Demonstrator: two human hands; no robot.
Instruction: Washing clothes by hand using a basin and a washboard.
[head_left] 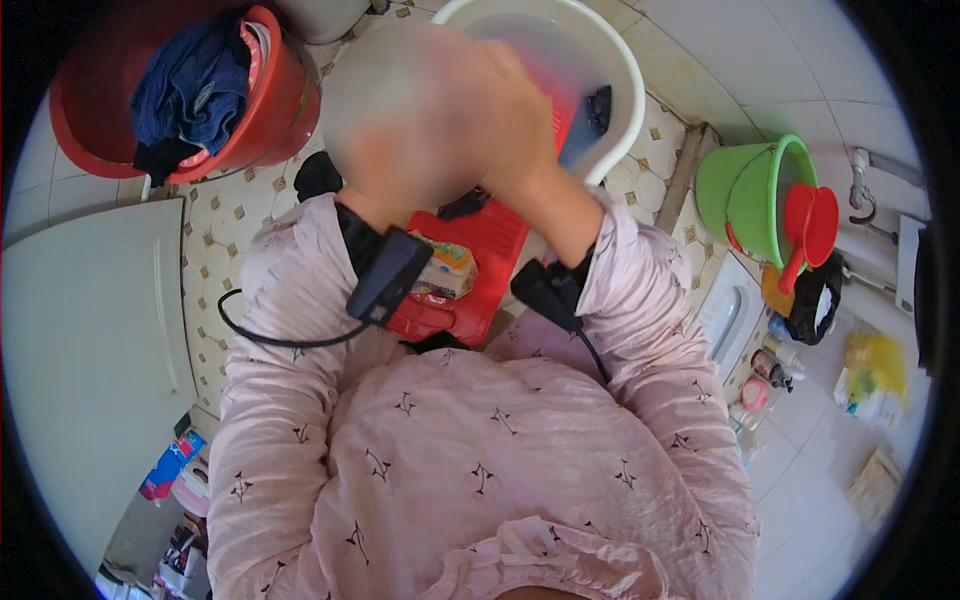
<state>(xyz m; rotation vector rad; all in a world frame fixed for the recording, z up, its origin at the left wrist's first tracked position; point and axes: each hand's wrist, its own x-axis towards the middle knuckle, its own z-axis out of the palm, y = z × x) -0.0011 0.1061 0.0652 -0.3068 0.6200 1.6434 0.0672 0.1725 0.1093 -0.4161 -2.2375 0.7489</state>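
Observation:
My two hands meet over a red washboard (507,232) that leans into a white basin (628,85) of cloudy water. A blurred patch covers much of both hands and a pale, whitish shape between them, so what it is cannot be made out. My right hand (520,115) looks curled, its knuckles upward, against that shape. My left hand (380,170) is close beside it, its fingers hidden by the blur. Beneath my wrists a soap packet (447,270) with a colourful wrapper lies on the washboard. Dark cloth (465,204) shows just under my hands.
A red bucket (300,110) with dark blue clothes (195,85) stands at the far left. On the right are a green bucket (735,190), a red dipper (808,225) and several bottles (775,365). A dark item (598,108) lies in the basin. A pale door (95,350) is at left.

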